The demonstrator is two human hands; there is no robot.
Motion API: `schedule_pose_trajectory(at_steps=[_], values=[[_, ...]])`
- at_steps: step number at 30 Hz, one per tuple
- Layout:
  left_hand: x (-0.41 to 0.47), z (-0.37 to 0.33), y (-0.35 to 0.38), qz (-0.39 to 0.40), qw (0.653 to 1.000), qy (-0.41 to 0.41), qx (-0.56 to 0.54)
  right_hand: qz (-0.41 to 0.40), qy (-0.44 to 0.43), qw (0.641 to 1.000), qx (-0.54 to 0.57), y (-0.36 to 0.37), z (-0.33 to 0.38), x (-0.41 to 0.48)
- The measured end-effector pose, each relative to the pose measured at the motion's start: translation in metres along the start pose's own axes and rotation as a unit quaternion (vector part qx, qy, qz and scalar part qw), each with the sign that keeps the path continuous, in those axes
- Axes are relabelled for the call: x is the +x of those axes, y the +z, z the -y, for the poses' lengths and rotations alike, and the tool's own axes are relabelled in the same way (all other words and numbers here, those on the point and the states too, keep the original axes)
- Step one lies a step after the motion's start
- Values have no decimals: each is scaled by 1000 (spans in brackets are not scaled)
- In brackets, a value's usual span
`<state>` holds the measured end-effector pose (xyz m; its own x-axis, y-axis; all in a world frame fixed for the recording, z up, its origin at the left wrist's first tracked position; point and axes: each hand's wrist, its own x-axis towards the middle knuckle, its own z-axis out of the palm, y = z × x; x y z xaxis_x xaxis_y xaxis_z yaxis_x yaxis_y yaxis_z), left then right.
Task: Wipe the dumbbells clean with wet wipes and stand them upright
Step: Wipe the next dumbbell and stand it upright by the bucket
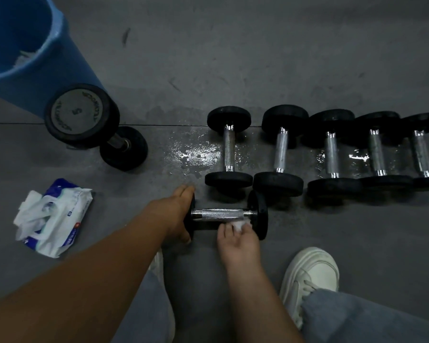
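The small dumbbell [223,214] lies on its side on the floor [258,58] just in front of the person's knees, its knurled handle running left to right. The left hand [181,214] grips its left end plate, fingers curled over the top and thumb underneath. The right hand [235,240] holds a wet wipe [240,224] bunched in its fingers against the handle, close to the right plate. This one looks mid-clean and is not yet stood up.

Just behind it, five dumbbells [280,149] lie side by side in a row over wet, shiny patches; all five have yet to be stood up, and I cannot tell whether any has been wiped. Only a larger dumbbell [81,115] at far left stands on end, beside the blue bin [60,53] holding what look like used wipes. The open pack of wet wipes [52,219] lies near the left forearm, so the job seems to be in its early part
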<state>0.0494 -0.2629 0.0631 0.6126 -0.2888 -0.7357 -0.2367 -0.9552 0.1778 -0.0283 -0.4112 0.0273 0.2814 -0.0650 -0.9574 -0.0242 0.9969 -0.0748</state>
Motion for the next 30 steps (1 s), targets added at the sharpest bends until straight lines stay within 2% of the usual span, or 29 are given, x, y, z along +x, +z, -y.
schedule_pose_trajectory(at_steps=[2, 4, 6, 7, 8, 9, 10, 11, 12, 13, 16, 17, 19, 21, 22, 27, 30], values=[[-1, -1, -1, -4, 1000, -1, 6, -2, 5, 1000, 4, 10, 4, 4], [-1, -1, -3, -2, 1000, -2, 7, -8, -26, 1000, 6, 7, -4, -3], [0, -1, -2, 2, 1000, 0, 5, -22, -100, 991, -87, -8, -14, -25], [0, -1, -2, 3, 1000, 1, 5, -23, -164, 971, -175, -14, -18, -34], [-1, -1, -2, 4, 1000, 0, 7, -17, -241, 928, -285, -17, -21, -40], [-2, -1, -2, 6, 1000, -1, 9, -12, -325, 856, -402, -16, -22, -41], [-2, -2, -2, 6, 1000, -2, 11, -7, -395, 762, -513, -12, -20, -40], [-3, -2, -2, 5, 1000, -3, 10, 3, -438, 676, -592, -6, -14, -39], [-2, -2, -2, 3, 1000, -3, 8, 17, -468, 614, -635, -2, -8, -38], [-2, -3, -3, 3, 1000, -2, 7, 29, -490, 571, -658, 1, -2, -38], [-1, -2, -4, 8, 1000, 0, 9, 19, -526, 478, -703, -3, 6, -32], [-1, -2, -5, 6, 1000, 1, 10, 3, -522, 429, -737, -4, 5, -31], [-2, -1, -5, 1, 1000, 4, 9, -17, -447, 341, -827, -11, -2, -31], [-3, -1, -4, 2, 1000, 6, 7, -23, -363, 277, -889, -13, -10, -36], [-3, -2, -3, 3, 1000, 7, 5, -19, -343, 265, -901, -12, -9, -39], [0, -1, -7, 13, 1000, 4, -2, -47, -360, 282, -888, 4, 0, -44], [-2, -1, -4, 1, 1000, 5, 7, 19, -337, 303, -891, -1, -9, -45]])
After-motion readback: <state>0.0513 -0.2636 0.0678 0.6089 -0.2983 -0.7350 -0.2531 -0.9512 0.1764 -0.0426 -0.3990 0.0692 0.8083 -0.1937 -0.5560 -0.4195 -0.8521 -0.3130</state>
